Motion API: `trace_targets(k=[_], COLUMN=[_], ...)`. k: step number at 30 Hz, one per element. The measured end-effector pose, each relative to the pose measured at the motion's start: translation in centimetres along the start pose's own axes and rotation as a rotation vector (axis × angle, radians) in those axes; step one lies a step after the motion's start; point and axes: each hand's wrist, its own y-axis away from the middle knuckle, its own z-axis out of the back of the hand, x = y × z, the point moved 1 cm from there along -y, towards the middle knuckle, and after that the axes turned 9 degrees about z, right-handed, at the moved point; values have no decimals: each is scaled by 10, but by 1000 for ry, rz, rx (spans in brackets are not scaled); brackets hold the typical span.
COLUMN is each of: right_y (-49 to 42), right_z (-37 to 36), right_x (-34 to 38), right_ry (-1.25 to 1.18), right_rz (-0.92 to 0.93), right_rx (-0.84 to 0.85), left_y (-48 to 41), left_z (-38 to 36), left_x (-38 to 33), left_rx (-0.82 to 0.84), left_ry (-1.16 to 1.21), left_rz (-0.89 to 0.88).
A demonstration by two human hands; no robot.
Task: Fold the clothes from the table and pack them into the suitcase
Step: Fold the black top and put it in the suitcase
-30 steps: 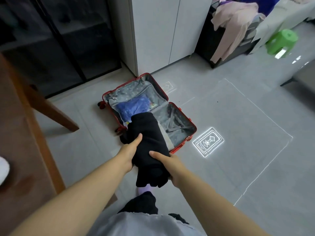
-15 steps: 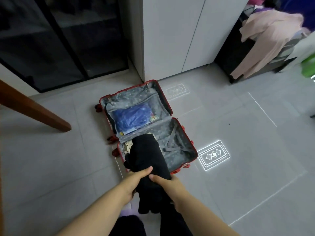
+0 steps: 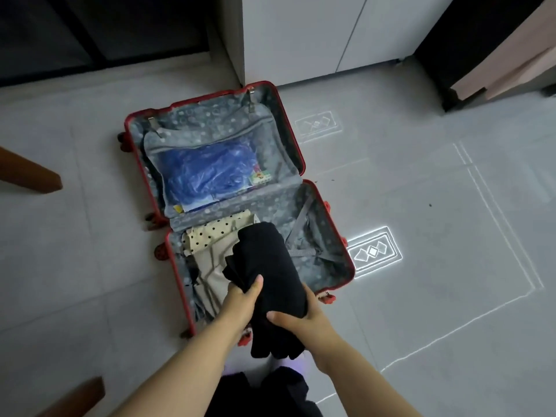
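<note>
A red suitcase lies open on the grey floor. Its far half holds a blue item behind a clear zipped pocket. In the near half lie a cream polka-dot garment and a beige garment. I hold a folded black garment over the near half. My left hand grips its left edge, and my right hand grips its lower right side. The black garment's near end hangs past the suitcase rim.
Grey elastic straps cross the right part of the near half. White cabinet doors stand behind the suitcase. A wooden table leg juts in at the left. Pink cloth hangs at the upper right. Light patterns mark the floor.
I have stepped closer and the view has tilted down onto the suitcase. The black garment has moved lower over the near half, held in both hands throughout.
</note>
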Motion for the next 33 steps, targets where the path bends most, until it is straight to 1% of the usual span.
trace_targets(k=[4, 7, 13, 16, 18, 19, 21, 23, 24, 25, 26, 27, 29, 30, 31, 33], right_y=[-68, -125, -243, -293, -316, -324, -332, -333, -335, -337, -338, -340, -343, -345, -347, -350], right_z=[24, 48, 82, 91, 92, 91, 89, 86, 86, 85, 84, 83, 84, 86, 88, 92], right_x=[-53, -79, -98, -101, -112, -118, -131, -136, -137, -138, -137, -136, -134, -133, -133, -135], right_ry=[31, 22, 126, 141, 167, 199, 268, 342, 400, 469, 525, 559, 606, 637, 670, 784], right_rz=[4, 34, 260, 322, 318, 320, 322, 295, 273, 247, 227, 220, 228, 228, 228, 207], right_rx=[-11, -25, -58, -24, 0, 1, -54, -134, -164, -188, -208, -218, -214, -211, -208, -184], left_y=[-81, -141, -253, -300, -322, -327, -329, -314, -309, -306, -304, -303, -304, -310, -313, -322], left_z=[-26, -53, -86, -90, -89, -88, -90, -93, -94, -95, -97, -99, -102, -101, -100, -96], left_x=[24, 26, 1, -14, -13, -10, -1, 6, 10, 13, 16, 17, 11, 10, 8, 8], left_rx=[-38, 27, 100, 60, 9, -42, -167, -239, -312, -419, -463, -476, -367, -284, -248, -269], left_ry=[4, 61, 104, 45, -79, -199, -378, -434, -463, -519, -578, -715, -1018, -1134, -1254, -1462], left_rz=[-29, -88, -208, -201, -181, -187, -266, -398, -509, -661, -793, -871, -851, -750, -658, -586])
